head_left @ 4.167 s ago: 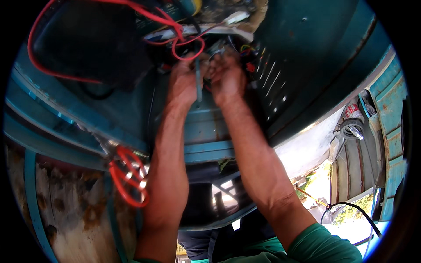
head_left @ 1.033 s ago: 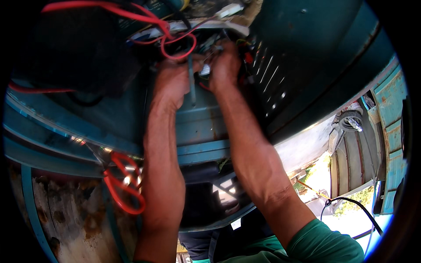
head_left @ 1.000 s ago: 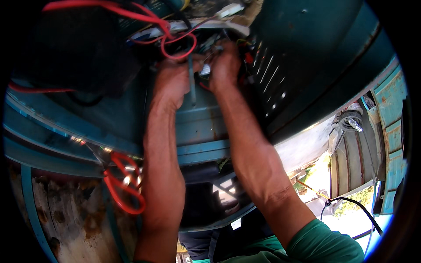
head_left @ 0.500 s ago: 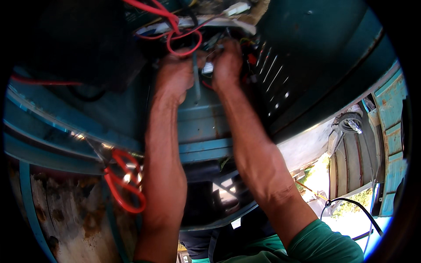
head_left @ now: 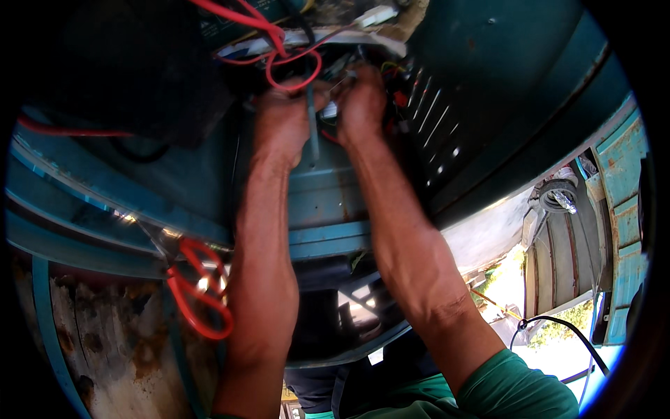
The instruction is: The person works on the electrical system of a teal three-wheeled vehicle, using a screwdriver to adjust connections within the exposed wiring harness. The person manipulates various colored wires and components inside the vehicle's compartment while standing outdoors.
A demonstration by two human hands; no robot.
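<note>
My left hand [head_left: 283, 126] and my right hand [head_left: 361, 105] reach deep into a blue metal casing [head_left: 328, 188], close together at its far end. Both hands have their fingers closed, and a thin pale wire [head_left: 339, 86] seems to run between the fingertips; shadow and blur hide the finer grip. Just below it, a small white block [head_left: 330, 110] shows between the hands. A slim grey rod [head_left: 313, 133] hangs down beside my left hand. Above the hands loops a red cable [head_left: 294, 87], with a white connector [head_left: 377, 15] farther back.
Red-handled scissors [head_left: 199, 293] rest at the left by my forearm, over stained wood [head_left: 118, 342]. The casing's slotted dark wall [head_left: 481, 112] rises on the right. Beyond it lie a coiled wheel-like piece [head_left: 558, 195] and a black cable [head_left: 565, 322].
My left hand and forearm have shifted slightly to the right. The right hand stays in nearly the same place.
</note>
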